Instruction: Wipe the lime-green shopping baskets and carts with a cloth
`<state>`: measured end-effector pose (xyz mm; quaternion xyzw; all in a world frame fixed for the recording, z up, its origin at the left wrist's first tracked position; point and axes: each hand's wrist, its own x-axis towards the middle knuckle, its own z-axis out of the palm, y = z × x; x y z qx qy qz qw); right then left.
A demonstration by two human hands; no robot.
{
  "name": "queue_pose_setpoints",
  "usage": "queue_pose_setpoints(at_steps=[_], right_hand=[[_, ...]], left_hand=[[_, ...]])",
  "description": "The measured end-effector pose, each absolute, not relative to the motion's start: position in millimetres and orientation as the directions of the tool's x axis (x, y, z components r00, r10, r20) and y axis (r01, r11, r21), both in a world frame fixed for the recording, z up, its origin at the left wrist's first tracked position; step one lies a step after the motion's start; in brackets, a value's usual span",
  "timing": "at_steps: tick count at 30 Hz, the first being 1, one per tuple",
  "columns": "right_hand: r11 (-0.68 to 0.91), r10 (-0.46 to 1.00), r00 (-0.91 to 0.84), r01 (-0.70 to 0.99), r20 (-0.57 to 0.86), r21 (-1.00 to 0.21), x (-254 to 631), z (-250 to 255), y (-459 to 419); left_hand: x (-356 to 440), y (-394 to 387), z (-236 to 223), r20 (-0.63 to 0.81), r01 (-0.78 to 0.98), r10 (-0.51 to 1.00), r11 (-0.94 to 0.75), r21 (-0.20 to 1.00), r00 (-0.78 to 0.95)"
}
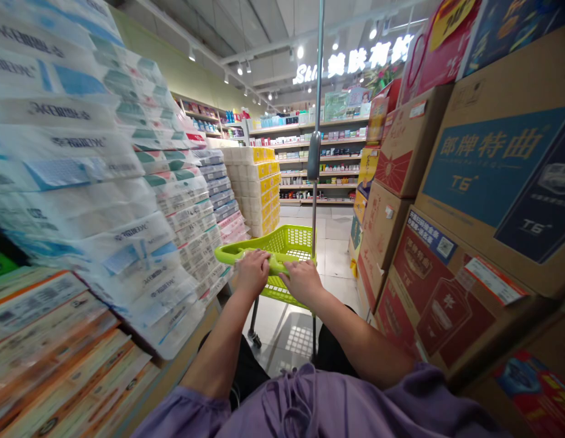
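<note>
A lime-green shopping cart (286, 242) stands in a narrow shop aisle ahead of me, its basket empty as far as I can see. My left hand (252, 272) is wrapped over the left part of the cart's green handle (227, 253). Beside it, my right hand (301, 281) grips the same handle further right. A grey metal pole (315, 140) rises from the cart's right side. Both arms reach forward from purple sleeves.
Tall stacks of wrapped tissue packs (104, 182) crowd the left side. Stacked cardboard boxes (469, 201) wall the right. A yellow-and-white pile of tissue packs (259, 188) stands ahead. Product shelves (318, 158) line the back. The white tiled floor (339, 249) runs forward between them.
</note>
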<state>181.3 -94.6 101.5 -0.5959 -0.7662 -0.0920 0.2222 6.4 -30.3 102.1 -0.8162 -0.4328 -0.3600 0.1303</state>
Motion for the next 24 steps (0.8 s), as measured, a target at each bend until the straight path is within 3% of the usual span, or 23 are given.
queue_pose_setpoints(at_steps=[3, 8, 13, 21, 24], right_hand=[[0.297, 0.849, -0.224, 0.951, 0.478, -0.083, 174.4, 96.6, -93.4], [0.348, 0.814, -0.278, 0.936, 0.510, -0.045, 166.1, 89.4, -90.1], [0.427, 0.770, -0.313, 0.900, 0.555, -0.085, 155.8, 85.0, -87.7], [0.576, 0.663, -0.359, 0.805, 0.657, -0.141, 147.0, 75.6, -90.1], [0.593, 0.669, -0.325, 0.776, 0.669, -0.215, 143.7, 80.0, -90.9]], left_hand=[[17.8, -33.4, 107.6, 0.659, 0.757, 0.608, -0.647, 0.089, 0.442], [12.3, -27.2, 112.8, 0.624, 0.810, 0.673, -0.576, 0.105, 0.398], [18.5, -37.2, 112.6, 0.590, 0.776, 0.667, -0.622, 0.105, 0.455], [6.8, -31.8, 107.4, 0.596, 0.847, 0.715, -0.521, 0.104, 0.366], [6.5, -37.7, 105.3, 0.590, 0.831, 0.721, -0.537, 0.146, 0.362]])
